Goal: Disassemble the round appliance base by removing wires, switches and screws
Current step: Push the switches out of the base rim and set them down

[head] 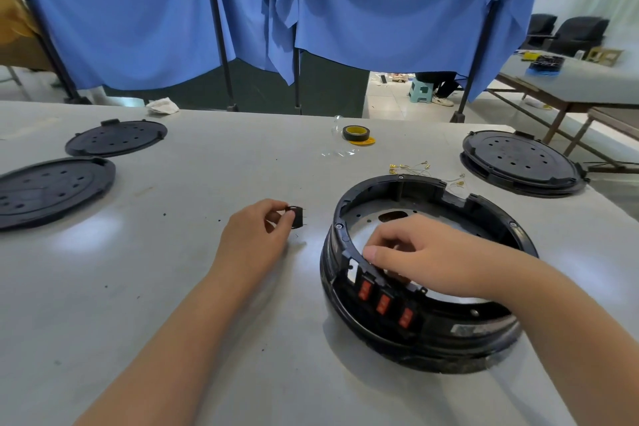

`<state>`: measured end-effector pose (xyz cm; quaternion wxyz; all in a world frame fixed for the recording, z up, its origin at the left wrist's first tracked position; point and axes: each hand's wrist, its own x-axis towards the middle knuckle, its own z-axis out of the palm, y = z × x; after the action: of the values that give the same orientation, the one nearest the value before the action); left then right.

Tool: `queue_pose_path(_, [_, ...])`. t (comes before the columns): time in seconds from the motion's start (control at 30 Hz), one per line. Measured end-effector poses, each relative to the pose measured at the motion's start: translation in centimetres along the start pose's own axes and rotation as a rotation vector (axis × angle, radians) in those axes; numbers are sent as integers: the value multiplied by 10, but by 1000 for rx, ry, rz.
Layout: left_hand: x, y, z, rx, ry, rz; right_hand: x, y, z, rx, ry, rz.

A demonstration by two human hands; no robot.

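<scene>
Both forearms reach in from the near edge of the worktop (173,339). Left hand (256,235) pinches a freed switch (296,217) clear of the work, probably to set it aside. Right hand (415,252) curls over the base (449,339) rim toward the right edge, fingers behind three red switches (383,303), likely pushing the next one out.

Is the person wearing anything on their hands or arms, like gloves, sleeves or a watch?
Nothing shows. The left hand and right hand are bare, with no gloves, and no rings can be seen. Both forearms are uncovered all the way to the bottom edge of the picture: no sleeve, watch or wristband is in view. The nails look short and plain.
</scene>
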<state>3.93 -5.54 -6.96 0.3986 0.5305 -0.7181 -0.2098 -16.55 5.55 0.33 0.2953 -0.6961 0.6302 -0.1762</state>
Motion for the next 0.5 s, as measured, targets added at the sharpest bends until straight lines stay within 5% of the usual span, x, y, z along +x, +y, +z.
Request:
queue_pose_path(0.27, [8,-9,12,241,72,9,-15,9,3,50,99,-43])
queue_pose_path(0.5, [-6,28,-7,9,4,176,-23,11,6,25,227,-63])
